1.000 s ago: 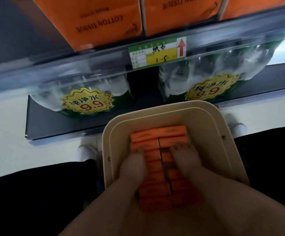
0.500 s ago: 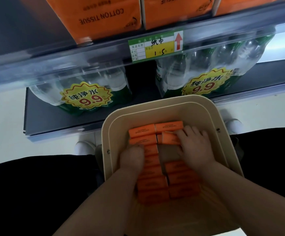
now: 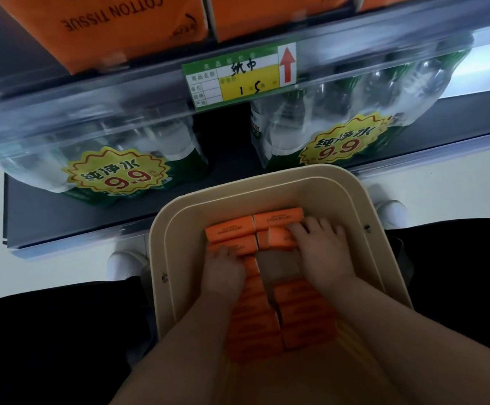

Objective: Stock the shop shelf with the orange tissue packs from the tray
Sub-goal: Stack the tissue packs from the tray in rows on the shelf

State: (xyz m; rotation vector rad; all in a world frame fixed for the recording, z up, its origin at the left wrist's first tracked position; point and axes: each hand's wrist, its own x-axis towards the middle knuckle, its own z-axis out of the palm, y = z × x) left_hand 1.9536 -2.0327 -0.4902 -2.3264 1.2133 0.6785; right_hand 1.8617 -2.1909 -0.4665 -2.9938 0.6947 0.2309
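Shelving first: upper shelf [image 3: 91, 92] overhead, fronted by large COTTON TISSUE packs [image 3: 115, 27], with little free room visible at the front edge. Likely to jam, or to knock a small pack back out, if pushed in blind.

Below, two shrink-wrapped water multipacks [image 3: 115, 159] [image 3: 354, 121] on the lower shelf [image 3: 62, 217], just beyond the tray's far rim. Easy to bump on the way up.

Beige tray [image 3: 267, 176] between dark-clad knees, its support hidden, neither hand on its rim. Liable to tilt or slide if leaned on while pulling.

Inside, orange tissue packs [image 3: 255, 325] in two tight rows, none yet lifted clear, with one bare gap [image 3: 278, 264] in the right row. Prone to toppling into that gap and losing their order.

Then right hand [image 3: 322, 252], clamped over one tilted pack [image 3: 276, 238] at the far end of the right row, fingers curled over its top. Soft wrapping, so a crushed corner or a slip from a shallow pinch quite possible.

Then left hand [image 3: 223, 273], fingers bent down on the left row, pressing or grasping, cannot tell which. Could drag a neighbour along if wedged tight.

Smallest, price label [image 3: 237, 76] on the upper shelf's front edge, red arrow pointing up. Could be scraped loose by a passing wrist.
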